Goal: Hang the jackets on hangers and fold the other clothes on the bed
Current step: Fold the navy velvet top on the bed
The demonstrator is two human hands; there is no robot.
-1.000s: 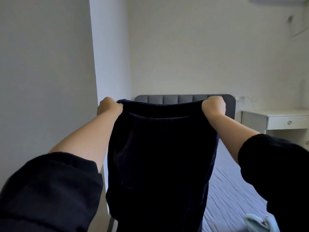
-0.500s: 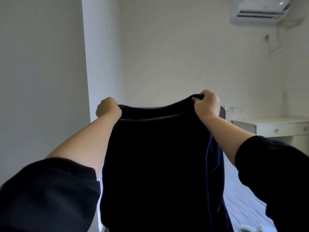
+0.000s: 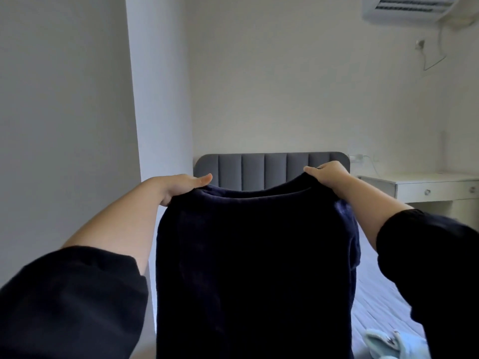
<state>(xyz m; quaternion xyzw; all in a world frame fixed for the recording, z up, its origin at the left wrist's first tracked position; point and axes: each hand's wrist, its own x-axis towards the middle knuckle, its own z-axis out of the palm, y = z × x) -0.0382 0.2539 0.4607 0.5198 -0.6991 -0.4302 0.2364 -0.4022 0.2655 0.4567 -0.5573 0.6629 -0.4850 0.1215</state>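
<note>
a dark navy soft-knit garment (image 3: 254,255) hangs in the air in front of the person, held up by its top edge and spread wide between the two hands. the left hand (image 3: 181,186) pinches the top left corner, thumb lying flat along the edge on the near side (the other fingers are hidden behind the cloth). the right hand (image 3: 328,174) grips the top right corner, fingers curled over the edge. the hands are well apart, and the edge between them sags in a shallow curve. the cloth drops straight down and runs out of view at the bottom. both forearms are bare, with black sleeves (image 3: 72,301) pushed up towards the elbows.

behind the garment stands a bed with a pale lilac quilted cover (image 3: 375,307) and a grey padded headboard (image 3: 259,169) against the far wall. a crumpled light blue piece of clothing (image 3: 394,343) lies on the cover at the lower right. a white desk with drawers (image 3: 427,187) stands to the right of the headboard, and a white wall air conditioner (image 3: 409,7) is mounted high above it.
</note>
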